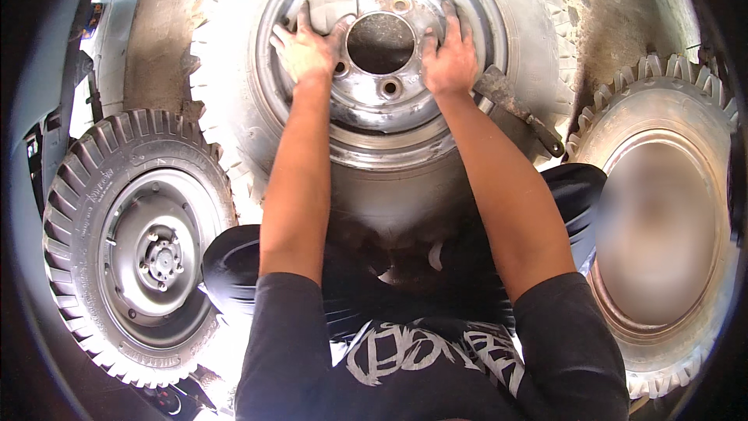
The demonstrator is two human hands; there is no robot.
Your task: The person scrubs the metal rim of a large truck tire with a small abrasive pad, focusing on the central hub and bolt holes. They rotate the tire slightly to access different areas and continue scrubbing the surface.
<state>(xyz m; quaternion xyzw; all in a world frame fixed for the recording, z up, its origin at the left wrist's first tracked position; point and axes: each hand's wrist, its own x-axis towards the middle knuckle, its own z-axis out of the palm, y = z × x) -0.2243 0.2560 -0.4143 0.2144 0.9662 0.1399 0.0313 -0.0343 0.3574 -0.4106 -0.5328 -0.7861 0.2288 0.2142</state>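
Observation:
A steel wheel rim (374, 111) sits in a large chunky-tread tyre (380, 190) in front of me. Its round centre hole (381, 44) lies between my two hands. My left hand (308, 49) rests on the wheel's disc left of that hole, fingers spread. Its thumb and index finger are beside a pale grey folded sheet (334, 3), perhaps sandpaper or cloth. On the right of the hole, my right hand (453, 61) lies with its fingers on the metal and grips nothing. Next to its wrist, a worn flat-bladed scraper (511, 102) lies across the rim's edge and tyre.
On my left stands a tyre (87, 222) with a silver wheel (166, 266) inside. Another tyre (660, 108) leans at my right; its centre is blurred. Rough concrete ground (625, 0) shows at the upper right. My knees flank the large tyre.

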